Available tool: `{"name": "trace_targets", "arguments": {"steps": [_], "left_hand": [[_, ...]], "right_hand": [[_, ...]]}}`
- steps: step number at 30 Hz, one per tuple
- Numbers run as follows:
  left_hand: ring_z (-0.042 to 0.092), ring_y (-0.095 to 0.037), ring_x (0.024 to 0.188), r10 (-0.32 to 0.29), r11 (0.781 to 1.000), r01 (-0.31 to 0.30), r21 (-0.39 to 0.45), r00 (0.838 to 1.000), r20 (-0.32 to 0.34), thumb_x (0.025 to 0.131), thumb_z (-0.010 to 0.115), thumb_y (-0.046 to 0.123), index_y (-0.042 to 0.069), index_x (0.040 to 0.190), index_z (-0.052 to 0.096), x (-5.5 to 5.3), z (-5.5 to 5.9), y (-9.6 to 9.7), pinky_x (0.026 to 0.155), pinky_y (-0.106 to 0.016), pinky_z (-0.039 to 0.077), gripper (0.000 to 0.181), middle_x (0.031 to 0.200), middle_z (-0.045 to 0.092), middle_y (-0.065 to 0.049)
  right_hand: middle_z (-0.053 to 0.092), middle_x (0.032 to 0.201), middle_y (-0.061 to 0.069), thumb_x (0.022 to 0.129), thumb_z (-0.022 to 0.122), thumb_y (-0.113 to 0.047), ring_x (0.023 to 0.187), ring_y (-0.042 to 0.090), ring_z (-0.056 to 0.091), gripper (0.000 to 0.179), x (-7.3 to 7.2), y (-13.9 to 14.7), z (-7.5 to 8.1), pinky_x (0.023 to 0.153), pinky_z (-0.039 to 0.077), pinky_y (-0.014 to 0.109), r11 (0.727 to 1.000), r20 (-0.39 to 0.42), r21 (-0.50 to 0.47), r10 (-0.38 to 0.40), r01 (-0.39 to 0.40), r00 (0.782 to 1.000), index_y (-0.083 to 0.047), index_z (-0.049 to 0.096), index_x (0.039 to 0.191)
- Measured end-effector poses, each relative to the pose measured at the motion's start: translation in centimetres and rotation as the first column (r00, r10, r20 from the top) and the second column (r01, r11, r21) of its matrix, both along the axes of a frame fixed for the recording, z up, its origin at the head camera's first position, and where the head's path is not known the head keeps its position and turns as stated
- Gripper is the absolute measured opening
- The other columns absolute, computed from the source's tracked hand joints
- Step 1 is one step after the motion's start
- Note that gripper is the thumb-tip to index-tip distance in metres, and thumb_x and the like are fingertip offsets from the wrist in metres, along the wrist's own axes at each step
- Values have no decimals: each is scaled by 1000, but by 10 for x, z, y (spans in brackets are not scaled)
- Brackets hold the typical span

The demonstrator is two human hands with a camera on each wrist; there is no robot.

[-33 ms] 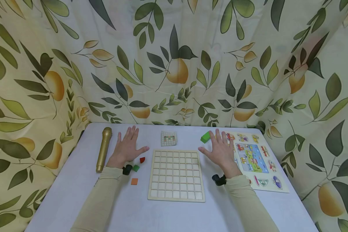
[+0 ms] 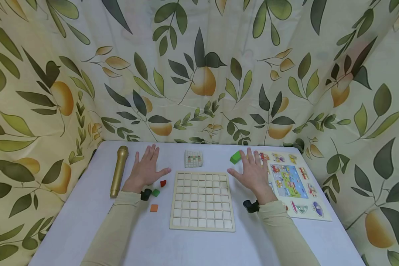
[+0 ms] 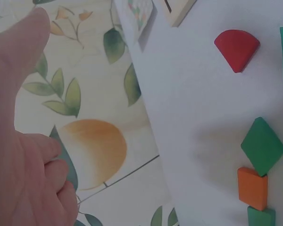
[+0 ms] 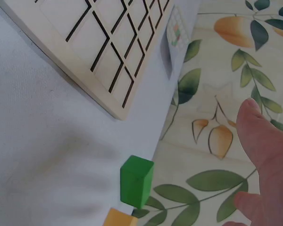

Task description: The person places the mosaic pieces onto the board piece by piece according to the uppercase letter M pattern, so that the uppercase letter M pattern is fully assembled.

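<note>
My left hand (image 2: pixel 146 170), palm down with fingers spread, is over the table left of a wooden grid board (image 2: pixel 203 201). It holds nothing. Close to its thumb and wrist lie a red quarter-round piece (image 3: pixel 237 49), a green diamond piece (image 3: pixel 263 146) and an orange square piece (image 2: pixel 154 208). More green pieces show at the edges of the left wrist view. On the board's other side, my right hand (image 2: pixel 252 171) is likewise spread and empty. Beyond its fingertips stands a green block (image 4: pixel 137 181), with a yellow-orange block (image 4: pixel 119 218) beside it in the right wrist view.
A gold microphone-shaped object (image 2: pixel 119 171) lies left of my left hand. Behind the grid board is a small pattern card (image 2: pixel 193 159). A picture puzzle board (image 2: pixel 314 210) lies at the right, partly covered by my right hand. A leaf-and-fruit curtain (image 2: pixel 206 111) surrounds the table.
</note>
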State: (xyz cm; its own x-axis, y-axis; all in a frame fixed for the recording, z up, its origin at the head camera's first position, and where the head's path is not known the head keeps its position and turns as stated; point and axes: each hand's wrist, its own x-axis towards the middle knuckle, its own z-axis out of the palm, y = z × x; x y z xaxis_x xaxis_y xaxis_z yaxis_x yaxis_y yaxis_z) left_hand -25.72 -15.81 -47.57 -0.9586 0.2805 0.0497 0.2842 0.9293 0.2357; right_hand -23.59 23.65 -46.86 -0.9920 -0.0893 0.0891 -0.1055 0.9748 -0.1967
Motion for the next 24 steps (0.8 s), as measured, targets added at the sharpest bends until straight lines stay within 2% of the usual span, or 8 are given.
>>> {"name": "trace_targets", "arguments": {"steps": [4,8,12,16,19,22,24], "left_hand": [[2,-30,147,-25,998,24,49,999,20,91,53,63,-1,155,11,2,-2,-1,112,-59,-4,99,161,6,-16],[6,-29,146,-85,981,75,179,995,53,94,54,57,-1,155,9,3,-3,-3,114,-54,1,96,161,8,-16],[15,-29,145,-135,962,117,248,989,59,96,54,55,-3,154,13,3,-6,-4,115,-51,7,92,159,15,-18],[25,-31,142,-154,958,134,252,986,63,97,56,50,-4,153,20,3,-10,-4,115,-51,9,85,155,26,-20],[30,-38,139,-131,962,99,253,985,110,97,59,45,-2,153,23,4,-14,-3,114,-52,12,81,151,35,-18],[28,-48,136,-93,966,45,253,979,180,97,61,38,1,153,27,6,-19,-2,111,-56,19,75,146,45,-16],[31,-49,134,-79,969,25,248,974,212,97,61,34,3,151,32,5,-23,0,111,-56,20,69,141,51,-14]], "right_hand": [[7,159,21,89,55,-66,144,42,2,96,2,-1,0,109,3,65,999,-16,-38,25,-26,1000,-7,19,156],[8,160,21,91,61,-56,144,42,9,91,9,-3,-3,109,14,64,976,-37,-192,99,-104,994,-5,22,155],[9,160,17,91,65,-51,144,39,13,89,25,-7,-10,108,20,62,936,1,-325,140,-132,990,-8,22,155],[12,160,16,91,66,-49,144,38,14,88,46,-13,-22,109,21,61,929,64,-353,144,-112,988,-10,21,156],[17,160,15,90,69,-45,144,35,17,87,60,-17,-33,110,22,57,924,106,-371,143,-94,984,-10,23,155],[21,158,16,90,70,-43,144,34,18,86,74,-20,-43,111,21,55,921,140,-381,150,-86,979,-9,25,155],[23,158,16,89,70,-44,144,34,19,87,82,-20,-48,112,21,53,920,159,-384,144,-73,977,-8,25,155]]}}
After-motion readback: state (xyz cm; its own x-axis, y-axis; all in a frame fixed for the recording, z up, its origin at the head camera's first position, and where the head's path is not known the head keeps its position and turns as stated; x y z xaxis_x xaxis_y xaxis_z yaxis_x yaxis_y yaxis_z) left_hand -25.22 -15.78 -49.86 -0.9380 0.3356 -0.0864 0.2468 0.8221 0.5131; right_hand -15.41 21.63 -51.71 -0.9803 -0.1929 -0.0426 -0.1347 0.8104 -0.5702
